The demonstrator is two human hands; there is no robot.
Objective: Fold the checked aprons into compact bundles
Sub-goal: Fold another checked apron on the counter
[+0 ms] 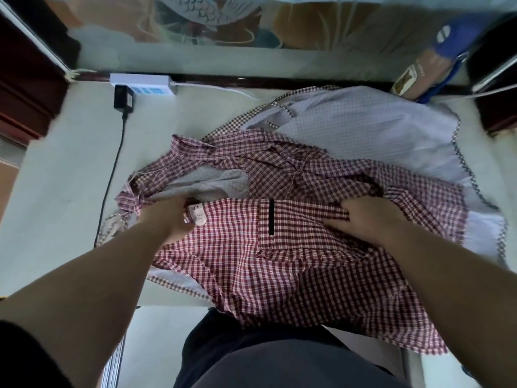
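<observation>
Fingers of the left hand curl down into the red checked apron, gripping a bunch of cloth; their tips are buried in the fabric. This hand sits left of the black stripe sewn on the apron's pocket, and a white label shows between the hand and the stripe. The right hand, to the right of the stripe, has its fingers bent together round a gathered fold of the same apron, which puckers beneath the knuckles.

The apron bearing the stripe lies spread on the white surface, and the part nearer the person than the stripe hangs over the surface's edge, above dark trousers. Just beyond the stripe a second checked apron lies crumpled, touching the first. Farther beyond the stripe and to its right, a third apron lies with its pale underside up, showing a checked border.

Well beyond the stripe and to its left, a white power strip rests at the far edge of the surface with a black adapter plugged in; its cable runs toward the person, passing left of the aprons. A blurred blue object stands far beyond the stripe to the right.
</observation>
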